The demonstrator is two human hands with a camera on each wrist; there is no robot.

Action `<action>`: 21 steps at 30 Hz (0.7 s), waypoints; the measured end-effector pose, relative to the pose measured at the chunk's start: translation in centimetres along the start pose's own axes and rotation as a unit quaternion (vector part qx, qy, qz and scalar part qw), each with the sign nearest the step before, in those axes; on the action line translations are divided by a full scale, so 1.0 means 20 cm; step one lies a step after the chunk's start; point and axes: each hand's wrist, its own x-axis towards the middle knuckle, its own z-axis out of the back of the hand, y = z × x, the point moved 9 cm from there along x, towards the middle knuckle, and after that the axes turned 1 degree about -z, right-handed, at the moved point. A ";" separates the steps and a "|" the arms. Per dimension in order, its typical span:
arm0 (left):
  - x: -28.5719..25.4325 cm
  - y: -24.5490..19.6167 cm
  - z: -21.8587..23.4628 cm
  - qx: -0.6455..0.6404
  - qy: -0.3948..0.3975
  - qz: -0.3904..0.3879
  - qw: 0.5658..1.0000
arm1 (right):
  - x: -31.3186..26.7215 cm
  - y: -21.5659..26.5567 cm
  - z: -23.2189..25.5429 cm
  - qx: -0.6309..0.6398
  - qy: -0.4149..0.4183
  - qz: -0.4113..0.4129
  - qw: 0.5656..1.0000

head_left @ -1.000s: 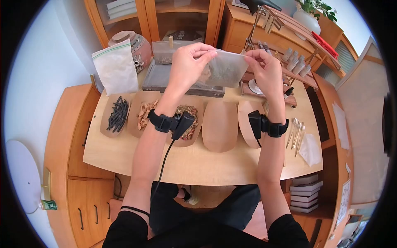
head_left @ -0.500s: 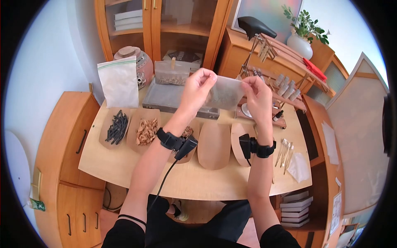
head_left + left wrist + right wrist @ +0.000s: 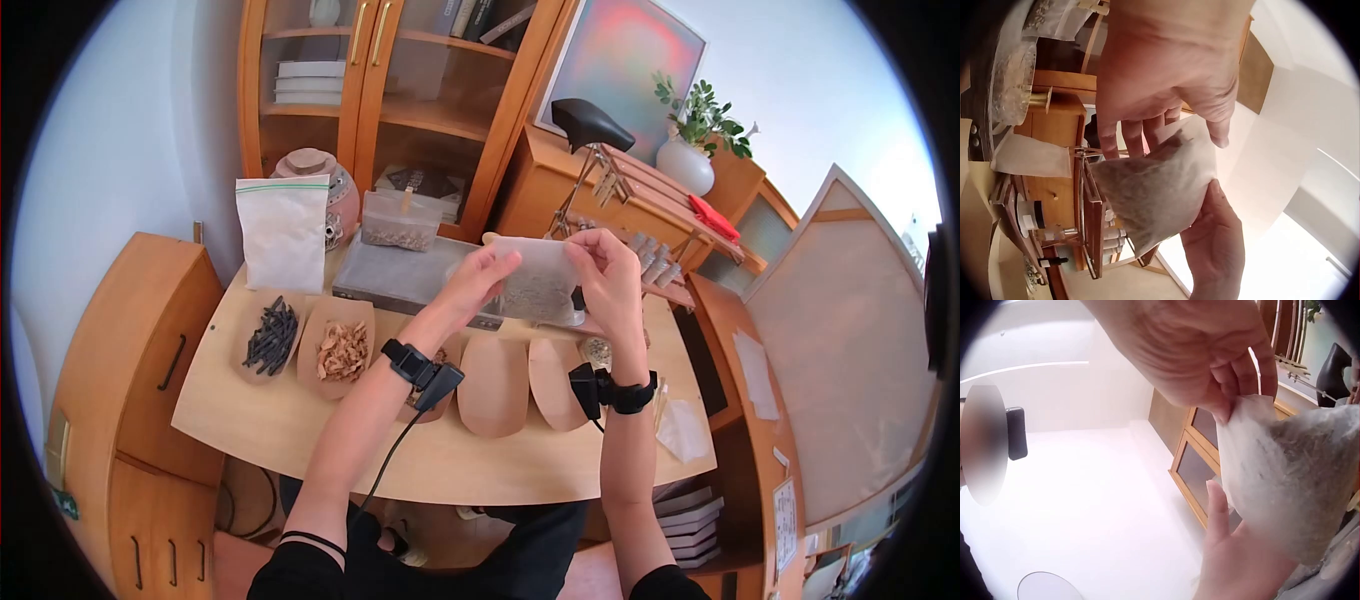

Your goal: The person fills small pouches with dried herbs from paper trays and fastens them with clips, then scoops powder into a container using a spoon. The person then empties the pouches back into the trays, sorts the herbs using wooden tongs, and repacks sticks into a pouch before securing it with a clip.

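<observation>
A translucent white pouch (image 3: 535,280) with greyish dried bits in its lower part hangs upright above the table. My right hand (image 3: 610,285) pinches its top corner between thumb and fingers, plainly seen in the right wrist view, where the pouch (image 3: 1291,475) bulges at the bottom. My left hand (image 3: 470,290) is at the pouch's other side, its thumb raised and apart from the fingers. In the left wrist view the left hand's fingers (image 3: 1132,137) reach straight behind the pouch (image 3: 1160,181).
Paper trays stand in a row: one with black sticks (image 3: 272,340), one with pale wood shavings (image 3: 343,352), and a bare one (image 3: 493,390). Behind are a grey flat box (image 3: 385,275), a clipped bag (image 3: 400,222) and a white zip bag (image 3: 285,235). A wooden rack (image 3: 650,195) stands right.
The head view has tilted up, so hands and pouch appear lower. My left thumb and fingers have come off the pouch's top corner; the right hand keeps its pinch.
</observation>
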 end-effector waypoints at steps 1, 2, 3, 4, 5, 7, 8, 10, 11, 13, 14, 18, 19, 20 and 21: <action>-0.01 -0.01 -0.03 -0.013 0.015 -0.006 1.000 | 0.01 0.02 0.01 -0.007 0.000 0.004 1.000; -0.02 -0.02 -0.05 -0.027 0.030 -0.013 0.999 | 0.03 0.03 0.01 0.011 0.004 0.008 1.000; -0.03 -0.03 -0.08 -0.031 0.031 -0.018 0.999 | 0.04 0.04 0.01 0.028 0.010 0.011 0.999; -0.05 -0.06 -0.10 -0.046 0.018 -0.023 0.998 | 0.05 0.06 0.01 0.023 0.013 0.015 1.000; -0.06 -0.08 -0.11 -0.060 0.006 -0.028 0.998 | 0.06 0.07 0.02 0.034 0.014 0.000 0.999; -0.06 -0.09 -0.13 -0.080 0.010 -0.032 0.996 | 0.07 0.07 0.02 0.039 0.015 -0.014 0.999; -0.06 -0.09 -0.13 -0.097 0.012 -0.032 0.995 | 0.08 0.07 0.02 0.051 0.016 -0.011 0.998; -0.05 -0.07 -0.14 -0.113 0.013 -0.028 0.993 | 0.09 0.09 0.02 0.059 0.020 -0.007 0.998; -0.04 -0.05 -0.14 -0.124 0.012 -0.020 0.992 | 0.09 0.10 0.02 0.051 0.017 -0.011 0.998; -0.03 -0.04 -0.13 -0.124 0.007 -0.018 0.992 | 0.10 0.09 0.02 0.038 0.015 -0.013 0.999; -0.03 -0.04 -0.14 -0.120 0.002 -0.011 0.993 | 0.11 0.06 0.02 0.034 0.021 -0.024 0.999; -0.03 -0.05 -0.13 -0.106 -0.015 -0.011 0.994 | 0.13 -0.06 0.03 0.038 0.033 -0.068 0.996; -0.03 -0.05 -0.12 -0.088 -0.024 -0.008 0.996 | 0.13 -0.05 0.03 0.037 0.034 -0.067 0.996; -0.03 -0.05 -0.10 -0.070 -0.035 -0.006 0.997 | 0.12 -0.06 0.05 0.044 0.009 -0.080 0.996; -0.02 -0.05 -0.08 -0.070 -0.040 -0.009 0.997 | 0.12 -0.07 0.05 0.052 -0.012 -0.092 0.994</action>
